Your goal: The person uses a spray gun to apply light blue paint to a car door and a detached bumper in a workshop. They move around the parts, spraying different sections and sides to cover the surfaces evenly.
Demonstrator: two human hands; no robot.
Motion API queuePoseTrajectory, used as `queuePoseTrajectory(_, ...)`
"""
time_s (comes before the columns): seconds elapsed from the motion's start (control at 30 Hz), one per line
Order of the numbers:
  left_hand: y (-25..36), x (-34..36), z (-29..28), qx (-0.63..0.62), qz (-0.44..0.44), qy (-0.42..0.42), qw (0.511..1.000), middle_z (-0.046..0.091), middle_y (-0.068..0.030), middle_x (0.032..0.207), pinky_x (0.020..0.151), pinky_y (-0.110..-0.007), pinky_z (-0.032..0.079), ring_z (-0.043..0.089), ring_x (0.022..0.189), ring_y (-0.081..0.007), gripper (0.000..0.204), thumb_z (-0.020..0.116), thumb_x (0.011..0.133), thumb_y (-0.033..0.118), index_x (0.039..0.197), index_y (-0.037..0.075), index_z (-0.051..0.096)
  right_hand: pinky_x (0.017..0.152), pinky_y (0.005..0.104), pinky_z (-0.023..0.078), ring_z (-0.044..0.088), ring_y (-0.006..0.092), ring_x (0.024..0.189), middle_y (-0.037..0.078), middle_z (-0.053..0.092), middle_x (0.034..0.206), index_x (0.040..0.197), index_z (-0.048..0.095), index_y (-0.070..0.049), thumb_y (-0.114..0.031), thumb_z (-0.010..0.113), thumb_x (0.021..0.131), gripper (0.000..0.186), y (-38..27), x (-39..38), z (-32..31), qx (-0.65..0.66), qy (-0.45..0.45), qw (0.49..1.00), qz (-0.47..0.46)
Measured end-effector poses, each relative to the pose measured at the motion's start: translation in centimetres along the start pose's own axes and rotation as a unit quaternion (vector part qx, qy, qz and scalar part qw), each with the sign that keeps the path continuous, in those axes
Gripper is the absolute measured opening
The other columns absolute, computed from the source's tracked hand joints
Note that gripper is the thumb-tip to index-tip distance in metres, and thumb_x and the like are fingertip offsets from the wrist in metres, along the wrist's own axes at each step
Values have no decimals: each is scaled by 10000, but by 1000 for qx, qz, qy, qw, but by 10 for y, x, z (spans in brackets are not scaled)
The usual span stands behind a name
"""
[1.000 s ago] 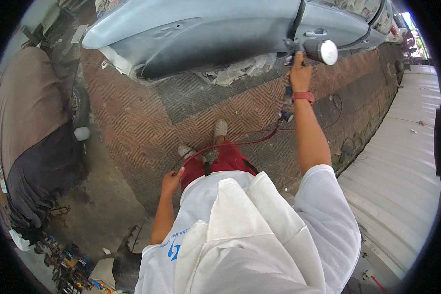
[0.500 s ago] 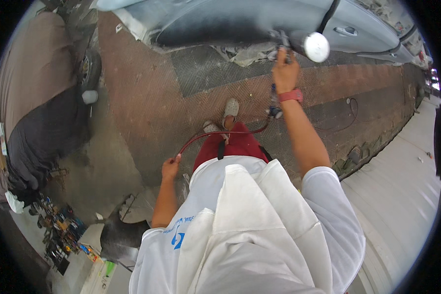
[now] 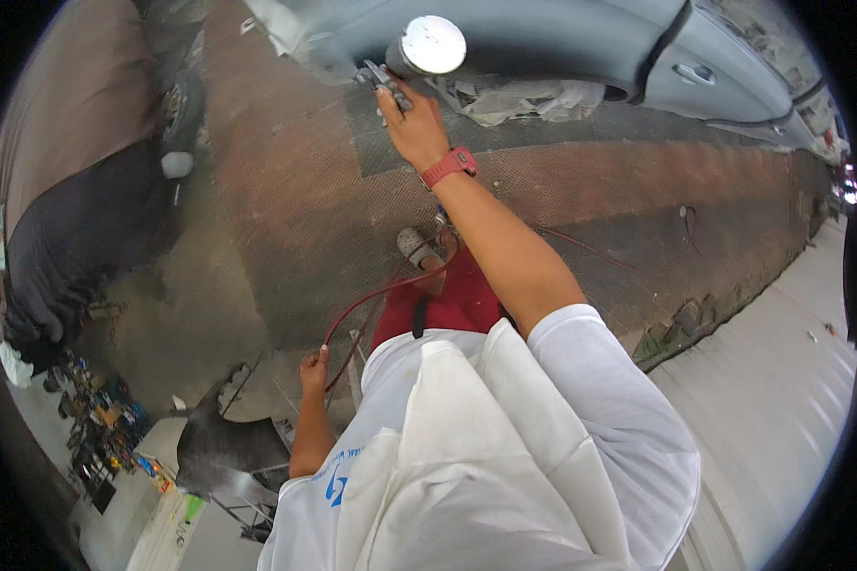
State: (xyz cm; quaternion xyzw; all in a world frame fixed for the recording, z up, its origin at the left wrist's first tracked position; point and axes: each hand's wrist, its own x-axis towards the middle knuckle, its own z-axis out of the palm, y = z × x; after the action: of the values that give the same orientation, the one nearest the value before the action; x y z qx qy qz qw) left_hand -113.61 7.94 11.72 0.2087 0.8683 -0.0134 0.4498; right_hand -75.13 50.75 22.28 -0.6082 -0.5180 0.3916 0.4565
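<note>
My right hand (image 3: 414,128) is closed on a spray gun (image 3: 381,81) with a white-lidded cup (image 3: 428,46), held at the lower edge of a grey car's side panel (image 3: 571,43). A dark, misty band runs along that panel, and crumpled masking paper (image 3: 533,100) lies beneath it. Lower down, my left hand (image 3: 314,371) grips a red hose (image 3: 357,305), which loops past my red trousers toward the gun; part of it is hidden behind my right arm.
A covered vehicle (image 3: 81,162) with a visible wheel stands at the left. Tools and jumbled items (image 3: 105,419) lie lower left, beside a dark panel (image 3: 224,438) on a metal stand. A textured mat (image 3: 257,190) covers the floor; pale corrugated sheeting (image 3: 781,352) runs along the right.
My right hand has swept left along the car panel with the spray gun. My left hand sits slightly further left and lower in the picture, still on the hose. The view has shifted.
</note>
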Motion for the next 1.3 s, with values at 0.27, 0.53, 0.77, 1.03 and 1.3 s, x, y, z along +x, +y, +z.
queuePoseTrajectory(0.27,134,-2,54,215,200,-78,953,732,-222,1022,882,-453,505,689,985,-369,722,646,914,675,1029,-32,729,764,434,549,731,335,815,261,742,884,1190,697,85,-419,601,1035,536,90,-30,-194,-115,244,962,52)
queuePoseTrajectory(0.53,226,-8,93,218,306,-96,922,739,-224,1048,884,-450,523,707,1012,-384,637,623,957,599,1065,-20,724,489,380,507,641,223,492,152,670,704,1038,678,120,-463,576,1052,592,152,-19,-358,-96,422,899,75)
queuePoseTrajectory(0.77,173,26,87,151,269,-73,948,723,-171,903,806,-431,516,688,859,-325,539,639,978,531,1033,1,719,732,462,557,731,330,784,215,721,843,1068,678,131,-427,581,1048,567,184,-10,-320,-184,453,870,65)
queuePoseTrajectory(1.03,29,30,54,79,125,-46,988,731,-146,979,883,-405,506,665,946,-256,580,601,1010,566,1119,14,744,751,435,557,731,316,804,224,739,878,1236,678,41,-366,613,1036,458,132,-37,-78,-145,236,958,-73)
queuePoseTrajectory(1.3,-23,-8,54,21,18,28,999,709,-91,863,768,-377,496,622,811,-209,478,629,1018,473,982,13,753,1000,426,521,669,419,1191,264,699,1249,1390,644,-54,-346,644,1007,482,82,-26,60,-15,53,994,-93)
